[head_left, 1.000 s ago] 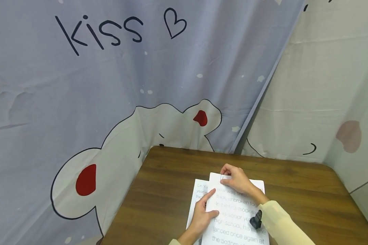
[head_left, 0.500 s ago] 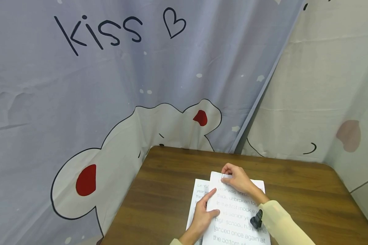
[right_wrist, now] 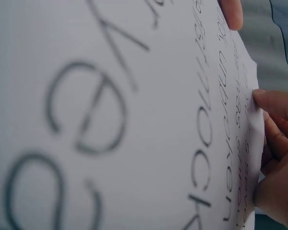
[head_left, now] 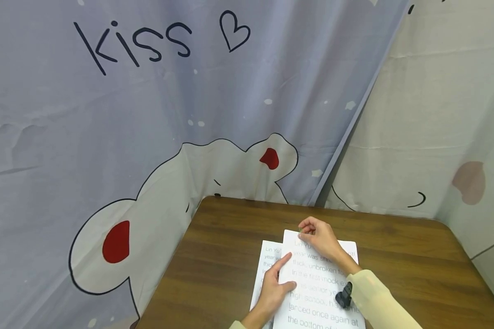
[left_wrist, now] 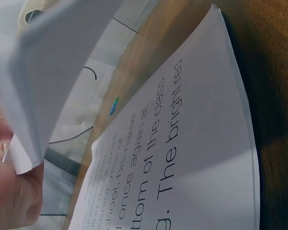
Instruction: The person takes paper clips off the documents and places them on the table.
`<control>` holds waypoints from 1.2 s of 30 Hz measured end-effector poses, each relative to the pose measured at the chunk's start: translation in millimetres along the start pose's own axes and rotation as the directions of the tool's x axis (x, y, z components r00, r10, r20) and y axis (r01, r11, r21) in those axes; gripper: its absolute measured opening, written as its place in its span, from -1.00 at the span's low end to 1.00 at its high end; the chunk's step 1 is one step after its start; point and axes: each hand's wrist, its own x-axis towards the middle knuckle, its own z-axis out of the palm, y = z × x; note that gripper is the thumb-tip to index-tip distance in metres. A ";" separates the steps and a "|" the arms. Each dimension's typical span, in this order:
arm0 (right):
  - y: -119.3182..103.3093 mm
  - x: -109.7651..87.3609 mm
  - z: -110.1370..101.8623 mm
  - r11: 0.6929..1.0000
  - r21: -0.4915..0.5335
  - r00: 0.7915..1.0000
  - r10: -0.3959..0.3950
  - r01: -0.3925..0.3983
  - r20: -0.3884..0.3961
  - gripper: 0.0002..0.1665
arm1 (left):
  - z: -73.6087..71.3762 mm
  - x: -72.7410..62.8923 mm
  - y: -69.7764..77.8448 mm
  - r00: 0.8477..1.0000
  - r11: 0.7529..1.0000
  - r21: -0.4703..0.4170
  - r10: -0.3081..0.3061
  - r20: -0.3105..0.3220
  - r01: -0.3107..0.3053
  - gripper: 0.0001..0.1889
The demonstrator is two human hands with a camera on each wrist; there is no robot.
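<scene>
Printed sheets of paper [head_left: 313,297] stand raised in front of me, with large black lettering on the face. My left hand [head_left: 271,292] grips their left edge, thumb on the printed side. At the top edge, my right hand [head_left: 320,238] has thumb and fingers pinched together, a tiny greenish sliver showing at the fingertips; I cannot tell what it is. The right wrist view shows the right thumb [right_wrist: 273,100] right at the paper's edge. Underneath, a second stack of printed paper [left_wrist: 221,96] lies on the table, its left strip showing beside the held sheets.
The brown wooden table [head_left: 214,256] carries the papers near its front. A small blue and green item [left_wrist: 114,106] lies beyond the lower stack in the left wrist view. Printed curtains [head_left: 148,114] hang behind the table. A black wrist camera [head_left: 344,295] sits at the right sleeve.
The held sheets have shifted slightly to the right. My right hand has edged up and right, its fingertips now at the paper's top edge, uncovering more of the first printed line.
</scene>
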 end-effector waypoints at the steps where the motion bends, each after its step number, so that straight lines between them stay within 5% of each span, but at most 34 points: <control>1: -0.1 0.5 -0.2 1.000 -0.001 1.000 0.001 -0.001 -0.007 -0.76 | -0.1 -0.1 0.2 1.000 1.000 -0.004 0.001 0.001 -0.001 -0.09; 9: -2.4 4.4 -4.4 1.000 0.012 0.997 0.009 -0.008 -0.071 -0.75 | -1.8 -0.7 -0.3 1.000 1.000 0.004 0.008 0.003 -0.008 -0.09; 22: 12.1 6.1 -35.9 0.995 -0.070 0.995 -0.069 0.064 -0.070 -0.72 | -11.1 -1.8 1.8 0.999 1.000 0.020 -0.015 -0.050 0.016 -0.09; 36: 36.1 -5.0 -72.8 0.993 -0.118 0.997 -0.027 0.019 -0.072 -0.74 | -20.6 -3.2 4.2 0.999 1.000 0.029 0.004 -0.051 -0.003 -0.08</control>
